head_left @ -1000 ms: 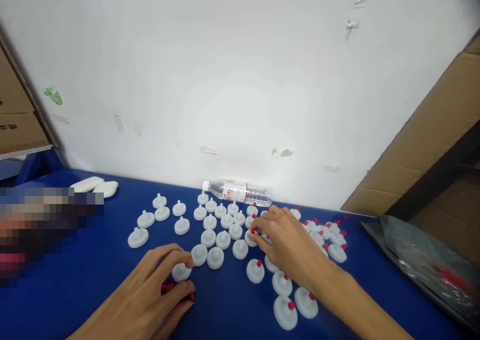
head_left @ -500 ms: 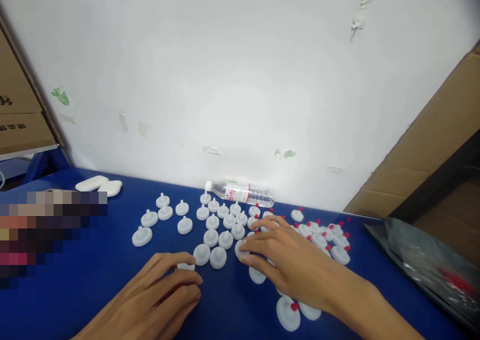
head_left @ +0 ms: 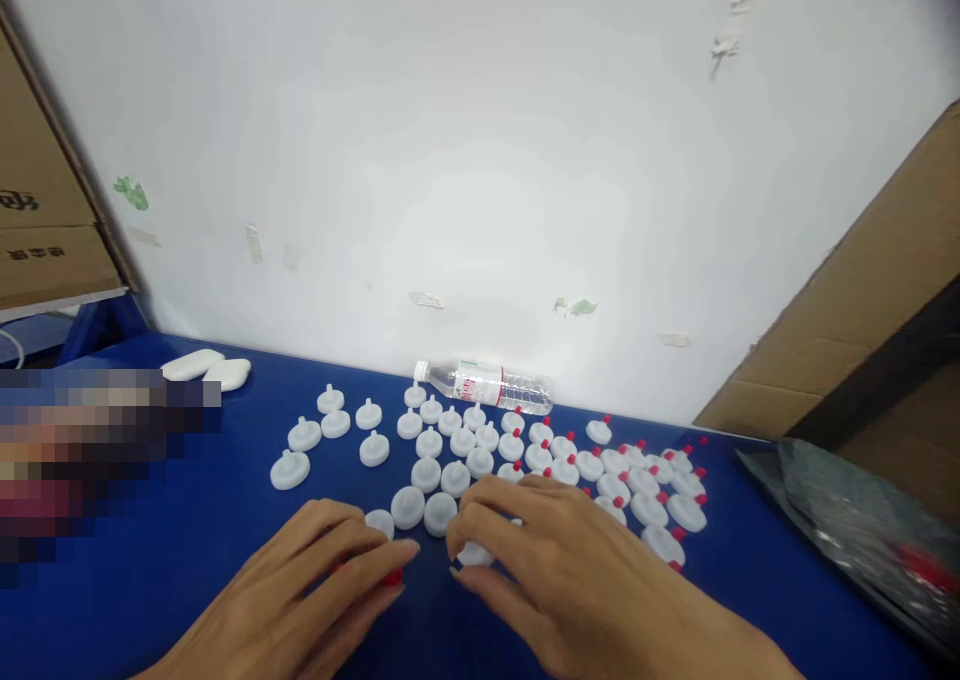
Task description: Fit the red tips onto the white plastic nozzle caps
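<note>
My left hand [head_left: 315, 585] is closed at the lower middle, with a small red cap [head_left: 392, 578] between thumb and forefinger. More red shows between its fingers, mostly hidden. My right hand [head_left: 547, 560] curls round a white round nozzle lid [head_left: 475, 554], its fingers gripping the sides just right of the left fingertips. Beside the left knuckles lies another white lid [head_left: 379, 524], partly covered. Several bare white lids [head_left: 426, 474] stand nozzle up beyond both hands. To the right are several white lids with red tips [head_left: 649, 509], some hidden by my right hand.
A clear plastic bottle [head_left: 525, 392] lies along the wall behind the lids. Two white rounded objects [head_left: 227, 373] rest at the back left of the blue table [head_left: 225, 530]. A grey plastic bag [head_left: 832, 520] and cardboard [head_left: 832, 290] border the right side. A blurred patch covers the left edge.
My right hand has moved toward me with a white lid in its fingers, uncovering red-tipped lids. In my left hand, the red cap now shows at the fingertips.
</note>
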`<state>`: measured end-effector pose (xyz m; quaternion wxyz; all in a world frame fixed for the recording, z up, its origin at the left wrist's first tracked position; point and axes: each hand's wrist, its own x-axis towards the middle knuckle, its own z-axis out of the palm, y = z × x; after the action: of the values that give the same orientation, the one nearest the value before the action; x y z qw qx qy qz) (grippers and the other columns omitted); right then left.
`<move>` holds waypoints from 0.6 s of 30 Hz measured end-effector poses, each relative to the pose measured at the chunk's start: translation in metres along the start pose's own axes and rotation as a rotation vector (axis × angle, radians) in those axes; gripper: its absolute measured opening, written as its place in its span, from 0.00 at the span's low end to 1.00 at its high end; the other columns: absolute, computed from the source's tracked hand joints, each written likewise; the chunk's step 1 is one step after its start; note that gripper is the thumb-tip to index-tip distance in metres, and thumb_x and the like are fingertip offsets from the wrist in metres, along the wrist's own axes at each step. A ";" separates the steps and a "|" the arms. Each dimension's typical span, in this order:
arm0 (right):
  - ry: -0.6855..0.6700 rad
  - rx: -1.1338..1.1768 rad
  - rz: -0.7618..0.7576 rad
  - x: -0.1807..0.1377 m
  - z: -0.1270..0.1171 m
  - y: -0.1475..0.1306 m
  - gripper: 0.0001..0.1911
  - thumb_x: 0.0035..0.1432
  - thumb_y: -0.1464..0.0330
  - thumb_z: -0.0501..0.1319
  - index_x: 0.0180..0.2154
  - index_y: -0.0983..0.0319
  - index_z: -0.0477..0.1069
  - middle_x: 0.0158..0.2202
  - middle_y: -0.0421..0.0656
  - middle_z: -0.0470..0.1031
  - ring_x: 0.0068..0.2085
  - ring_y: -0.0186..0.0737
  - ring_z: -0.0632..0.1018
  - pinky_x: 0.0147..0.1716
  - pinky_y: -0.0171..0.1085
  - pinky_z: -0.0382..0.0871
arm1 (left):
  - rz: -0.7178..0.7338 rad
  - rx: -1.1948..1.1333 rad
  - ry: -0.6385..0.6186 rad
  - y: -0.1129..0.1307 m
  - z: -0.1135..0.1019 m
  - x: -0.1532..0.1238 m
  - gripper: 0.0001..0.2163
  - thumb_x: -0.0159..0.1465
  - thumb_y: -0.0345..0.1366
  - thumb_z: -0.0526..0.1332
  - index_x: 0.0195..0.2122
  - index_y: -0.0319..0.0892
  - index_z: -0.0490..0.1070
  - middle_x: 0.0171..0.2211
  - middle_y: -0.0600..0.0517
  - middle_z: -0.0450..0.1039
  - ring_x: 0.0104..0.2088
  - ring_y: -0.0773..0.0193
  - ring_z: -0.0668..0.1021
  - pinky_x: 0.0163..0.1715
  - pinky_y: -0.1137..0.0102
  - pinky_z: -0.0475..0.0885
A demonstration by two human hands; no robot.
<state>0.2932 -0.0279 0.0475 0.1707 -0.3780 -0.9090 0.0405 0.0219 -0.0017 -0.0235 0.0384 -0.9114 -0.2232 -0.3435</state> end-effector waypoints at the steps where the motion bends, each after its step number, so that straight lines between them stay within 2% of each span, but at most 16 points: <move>1: -0.010 -0.008 -0.010 0.001 0.002 -0.003 0.09 0.67 0.73 0.66 0.47 0.58 0.70 0.43 0.37 0.79 0.39 0.39 0.81 0.38 0.39 0.72 | 0.027 0.016 0.008 -0.002 -0.001 0.001 0.12 0.78 0.30 0.56 0.58 0.41 0.75 0.44 0.50 0.79 0.47 0.65 0.77 0.52 0.76 0.74; 4: 0.026 -0.022 -0.053 0.004 0.008 -0.011 0.11 0.67 0.71 0.68 0.47 0.60 0.68 0.40 0.38 0.80 0.37 0.41 0.82 0.38 0.39 0.74 | 0.079 0.024 0.010 -0.005 -0.004 0.006 0.11 0.78 0.31 0.56 0.56 0.41 0.76 0.42 0.52 0.80 0.45 0.68 0.78 0.51 0.80 0.73; 8: 0.078 0.020 -0.068 0.003 0.015 -0.016 0.23 0.61 0.70 0.74 0.51 0.59 0.65 0.43 0.39 0.81 0.42 0.45 0.84 0.40 0.40 0.77 | 0.076 0.003 0.020 -0.005 -0.004 0.007 0.13 0.80 0.33 0.52 0.53 0.44 0.77 0.40 0.53 0.80 0.43 0.70 0.78 0.48 0.81 0.73; 11: 0.098 0.059 -0.021 0.001 0.014 -0.018 0.34 0.55 0.72 0.78 0.56 0.56 0.62 0.46 0.40 0.80 0.43 0.47 0.85 0.39 0.41 0.80 | 0.040 -0.065 -0.016 -0.004 0.001 -0.001 0.14 0.80 0.30 0.50 0.56 0.44 0.75 0.41 0.52 0.79 0.40 0.69 0.78 0.44 0.79 0.74; 13: 0.124 0.080 -0.022 0.001 0.014 -0.019 0.37 0.53 0.72 0.79 0.56 0.56 0.61 0.44 0.39 0.81 0.41 0.46 0.85 0.39 0.40 0.81 | 0.041 -0.105 -0.039 -0.004 0.003 -0.006 0.15 0.80 0.29 0.50 0.59 0.43 0.73 0.42 0.51 0.78 0.40 0.68 0.78 0.42 0.77 0.75; 16: 0.210 0.121 -0.077 0.002 0.019 -0.019 0.31 0.57 0.72 0.77 0.54 0.57 0.62 0.42 0.38 0.82 0.39 0.43 0.85 0.39 0.37 0.80 | 0.045 -0.126 -0.061 -0.003 0.003 -0.008 0.15 0.80 0.28 0.49 0.57 0.42 0.74 0.41 0.50 0.78 0.40 0.68 0.78 0.41 0.76 0.75; 18: 0.296 0.161 -0.133 0.003 0.024 -0.020 0.19 0.66 0.72 0.69 0.52 0.57 0.63 0.43 0.38 0.83 0.40 0.40 0.85 0.42 0.36 0.79 | 0.052 -0.120 -0.051 -0.001 0.001 -0.001 0.14 0.80 0.30 0.49 0.52 0.42 0.75 0.38 0.52 0.78 0.38 0.69 0.78 0.39 0.77 0.74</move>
<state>0.2694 -0.0384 0.0299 0.3345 -0.3038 -0.8909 0.0458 0.0212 -0.0007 -0.0247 -0.0132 -0.9260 -0.1795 -0.3320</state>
